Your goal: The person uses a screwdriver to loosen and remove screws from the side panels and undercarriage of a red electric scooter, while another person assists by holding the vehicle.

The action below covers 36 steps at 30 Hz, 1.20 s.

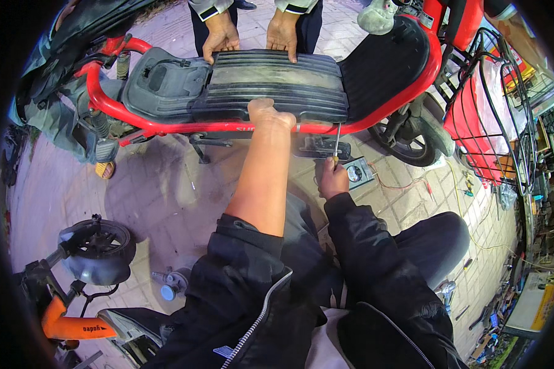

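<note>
A black ribbed footboard cover [277, 80] spans the red frame of an electric scooter [184, 128]. My left hand [269, 115] is closed at the cover's near edge, its fingertips hidden. To its right, my right hand [334, 180] grips a screwdriver [337, 142] by the handle. The shaft points up, and its tip meets the near edge of the cover by the red rail. Across the scooter, another person's two hands, one on the left [221, 35] and one on the right [282, 34], touch the cover's far edge.
Beside my right hand lies a small grey box with a round dark part [358, 173] and thin wires. A black wire basket [489, 117] stands at right. Scattered tools [489, 320] cover the lower right ground. An orange scooter [80, 327] with its wheel [98, 251] occupies the lower left.
</note>
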{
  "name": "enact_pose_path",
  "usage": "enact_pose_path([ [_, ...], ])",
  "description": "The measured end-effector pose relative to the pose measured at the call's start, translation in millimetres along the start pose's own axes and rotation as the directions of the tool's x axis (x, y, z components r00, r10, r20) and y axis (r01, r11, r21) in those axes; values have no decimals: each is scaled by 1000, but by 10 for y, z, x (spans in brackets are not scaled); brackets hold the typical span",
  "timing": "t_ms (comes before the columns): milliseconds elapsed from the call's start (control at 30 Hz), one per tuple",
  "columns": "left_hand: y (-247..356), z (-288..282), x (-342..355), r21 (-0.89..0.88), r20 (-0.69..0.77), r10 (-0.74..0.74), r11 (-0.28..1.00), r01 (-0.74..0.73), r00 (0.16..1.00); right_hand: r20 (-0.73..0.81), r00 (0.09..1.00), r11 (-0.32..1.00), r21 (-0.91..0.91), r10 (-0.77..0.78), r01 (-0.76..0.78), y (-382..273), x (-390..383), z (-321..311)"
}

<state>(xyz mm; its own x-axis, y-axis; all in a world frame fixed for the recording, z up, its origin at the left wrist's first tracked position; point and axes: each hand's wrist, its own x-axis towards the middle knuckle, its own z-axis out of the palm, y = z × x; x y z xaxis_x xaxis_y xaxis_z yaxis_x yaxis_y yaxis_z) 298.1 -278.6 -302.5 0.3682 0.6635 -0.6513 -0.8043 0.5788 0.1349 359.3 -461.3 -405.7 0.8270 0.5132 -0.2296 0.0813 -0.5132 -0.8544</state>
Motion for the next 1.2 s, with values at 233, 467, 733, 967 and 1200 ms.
enact_pose_path([
  [233,-112,-34,-75,124,19,34,992,-36,999,-185,953,959,-197,-239,203,479,114,117],
  [467,124,-80,84,93,88,-17,996,8,996,-179,952,965,-138,-247,224,365,41,287],
  [733,-14,40,-74,183,119,16,982,-38,993,76,997,998,60,4,-9,407,-196,-198],
  [967,144,1,36,30,57,61,998,-63,997,358,846,851,-206,-394,484,286,-462,-93],
  [1200,-6,39,6,-111,-15,0,994,-2,1000,609,677,764,-172,-413,621,-288,223,172],
])
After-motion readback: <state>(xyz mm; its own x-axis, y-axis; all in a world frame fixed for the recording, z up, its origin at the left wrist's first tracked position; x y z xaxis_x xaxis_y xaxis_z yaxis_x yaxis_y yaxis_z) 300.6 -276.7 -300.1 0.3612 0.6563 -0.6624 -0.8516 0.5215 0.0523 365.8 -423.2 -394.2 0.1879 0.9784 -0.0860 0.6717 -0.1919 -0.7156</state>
